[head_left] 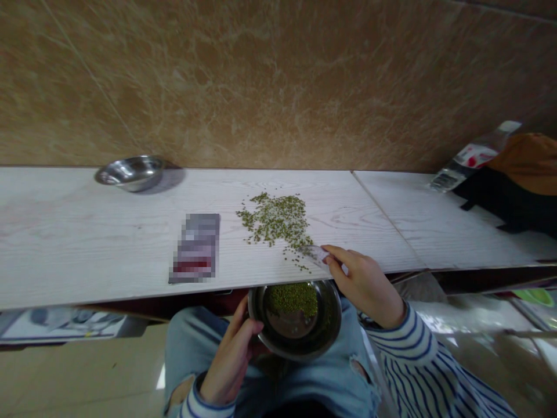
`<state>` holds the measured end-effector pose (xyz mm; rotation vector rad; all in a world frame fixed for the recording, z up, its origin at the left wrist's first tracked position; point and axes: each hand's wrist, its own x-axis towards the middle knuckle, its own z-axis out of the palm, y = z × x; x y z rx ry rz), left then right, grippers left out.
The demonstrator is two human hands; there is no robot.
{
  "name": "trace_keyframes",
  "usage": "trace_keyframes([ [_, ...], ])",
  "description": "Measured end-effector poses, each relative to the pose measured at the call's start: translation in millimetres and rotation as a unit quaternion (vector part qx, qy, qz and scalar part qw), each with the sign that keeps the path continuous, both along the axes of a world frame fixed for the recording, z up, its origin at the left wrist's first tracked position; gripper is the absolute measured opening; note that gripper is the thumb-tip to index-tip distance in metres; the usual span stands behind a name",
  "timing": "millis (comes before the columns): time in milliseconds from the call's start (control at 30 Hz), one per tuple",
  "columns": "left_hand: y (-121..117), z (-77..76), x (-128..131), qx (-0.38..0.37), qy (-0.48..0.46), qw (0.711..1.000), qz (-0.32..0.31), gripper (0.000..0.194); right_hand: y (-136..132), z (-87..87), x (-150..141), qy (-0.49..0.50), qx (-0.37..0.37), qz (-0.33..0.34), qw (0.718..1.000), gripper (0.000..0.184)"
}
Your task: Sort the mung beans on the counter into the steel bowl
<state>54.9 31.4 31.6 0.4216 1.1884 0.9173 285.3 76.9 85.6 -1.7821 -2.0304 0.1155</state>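
Observation:
My left hand [237,348] is closed on the rim of a metal bowl [328,342], held over my lap just below the table's front edge. A heap of green mung beans [293,299] lies in the far part of this bowl. In my right hand [365,278], thumb and fingers pinch a small translucent piece [317,254], apparently plastic; its exact kind cannot be made out. The tip of that piece touches the near right edge of loose mung beans [278,220] spread on the white table [108,244]. Some single beans lie scattered near the table's edge.
A second metal bowl [130,173] stands by the wall at the back left. A blurred-out flat phone-like object [195,248] lies left of the beans. At the right, a plastic bottle [474,157] leans on a black and brown bag [522,180].

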Motion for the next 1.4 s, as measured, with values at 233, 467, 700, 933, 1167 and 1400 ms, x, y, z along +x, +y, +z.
trace_keyframes([
  [233,-0.3,0.9,3.2,0.007,0.013,1.000,0.010,0.063,0.4,1.8,-2.3,0.001,-0.007,0.004,1.000,0.035],
  [467,0.2,0.6,1.7,0.005,0.010,1.000,0.012,0.064,5.5,0.1,-4.0,-0.002,-0.014,0.008,1.000,0.035],
  [700,1.1,0.5,0.8,0.002,0.004,1.000,0.017,0.065,6.8,0.8,-5.7,-0.002,0.004,0.012,1.000,0.035],
  [933,1.3,-1.9,0.9,0.004,0.003,1.000,0.015,0.067,7.1,0.6,-6.5,0.004,-0.013,0.019,1.000,0.035],
  [1167,1.3,-0.9,-0.1,0.003,-0.006,1.000,0.010,0.062,9.3,-1.3,-7.5,0.007,-0.017,0.018,1.000,0.035],
  [1400,1.1,-1.8,-2.8,0.002,0.001,1.000,0.013,0.063,12.9,-0.7,-8.6,-0.009,-0.010,0.009,1.000,0.035],
])
